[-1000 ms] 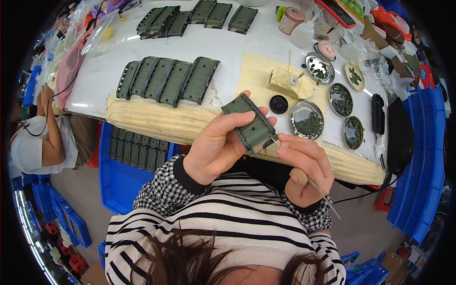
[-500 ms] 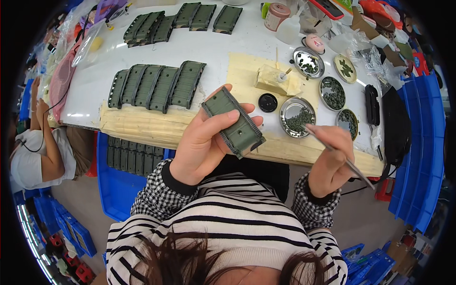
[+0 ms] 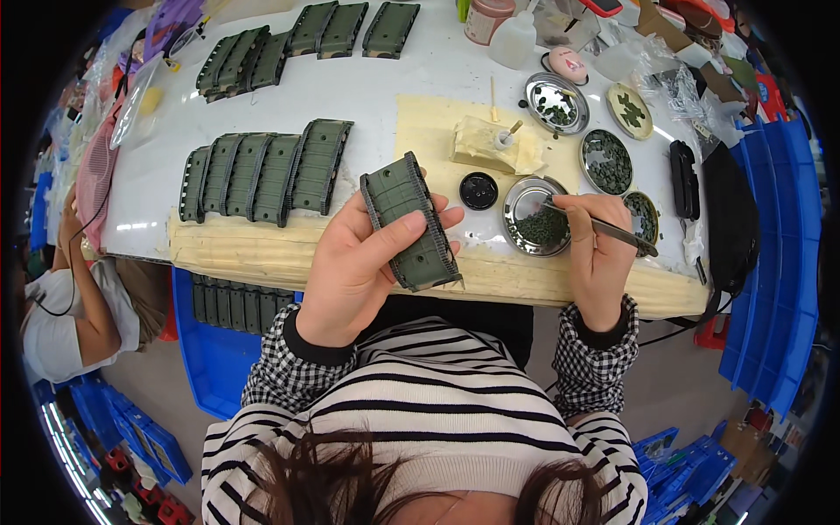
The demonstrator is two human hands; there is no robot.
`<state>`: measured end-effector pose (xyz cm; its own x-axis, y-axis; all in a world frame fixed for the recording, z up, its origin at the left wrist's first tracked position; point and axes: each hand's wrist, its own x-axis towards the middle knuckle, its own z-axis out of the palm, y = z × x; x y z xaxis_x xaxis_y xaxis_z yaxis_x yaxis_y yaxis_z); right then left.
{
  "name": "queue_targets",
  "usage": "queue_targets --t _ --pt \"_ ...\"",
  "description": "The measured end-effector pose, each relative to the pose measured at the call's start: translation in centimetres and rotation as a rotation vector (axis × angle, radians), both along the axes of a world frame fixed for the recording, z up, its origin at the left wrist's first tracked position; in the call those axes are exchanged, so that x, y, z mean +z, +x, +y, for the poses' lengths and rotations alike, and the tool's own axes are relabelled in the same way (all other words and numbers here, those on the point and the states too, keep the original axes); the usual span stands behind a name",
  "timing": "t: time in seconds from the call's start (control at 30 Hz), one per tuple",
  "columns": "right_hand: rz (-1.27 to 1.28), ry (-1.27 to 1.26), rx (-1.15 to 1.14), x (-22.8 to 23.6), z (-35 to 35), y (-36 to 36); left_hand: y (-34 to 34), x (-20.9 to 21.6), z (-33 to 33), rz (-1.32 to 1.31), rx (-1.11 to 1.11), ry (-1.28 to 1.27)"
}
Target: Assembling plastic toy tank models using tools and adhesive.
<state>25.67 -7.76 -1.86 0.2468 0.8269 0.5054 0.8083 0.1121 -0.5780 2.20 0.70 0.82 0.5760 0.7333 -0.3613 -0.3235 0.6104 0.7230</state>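
My left hand [image 3: 343,267] grips a dark green, slightly curved rectangular panel [image 3: 404,219] with ridged long edges. The thumb lies across its face and the fingers support it from behind. In my right hand [image 3: 598,267], a pair of metal tweezers [image 3: 617,232] is pinched between thumb and fingers, tips pointing left. Those tips are over a round metal dish [image 3: 524,194] of tiny dark green pieces [image 3: 541,229]; whether they hold a piece is too small to tell. A black round lid or shallow cup [image 3: 479,191] sits just left of the dish.
Similar green panels [image 3: 241,179] stand in rows at left and far left [image 3: 328,31]. More dishes of green bits [image 3: 605,162] crowd the right. A yellowish block [image 3: 490,149] holds a small pot. Below the padded edge [image 3: 262,249] is a blue bin [image 3: 206,350]. Another person sits at left.
My right hand has turned and moved up, bringing the tweezers' tips further over the dish. The panel in my left hand has shifted slightly left and tilted more upright.
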Motion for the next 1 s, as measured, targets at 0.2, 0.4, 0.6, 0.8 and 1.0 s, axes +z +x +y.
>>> queue_targets --t 0.2,0.4,0.6,0.8,1.0 --pt "-0.036 0.014 -0.014 -0.1 0.0 0.0 0.3 0.2 -0.3 -0.063 0.029 0.114" --pt "-0.029 -0.004 -0.001 0.0 0.1 0.0 -0.1 -0.5 -0.4 -0.028 -0.083 0.164" --pt "-0.009 0.001 0.004 0.0 0.1 0.1 0.4 -1.0 -0.9 -0.044 -0.085 0.145" --pt "0.219 0.147 0.168 2.7 -0.2 -2.4 0.7 -1.0 -0.9 -0.086 -0.225 0.032" --pt "0.079 0.167 0.427 4.1 0.5 -4.7 1.2 -0.6 -0.8 -0.306 -0.325 -0.174"
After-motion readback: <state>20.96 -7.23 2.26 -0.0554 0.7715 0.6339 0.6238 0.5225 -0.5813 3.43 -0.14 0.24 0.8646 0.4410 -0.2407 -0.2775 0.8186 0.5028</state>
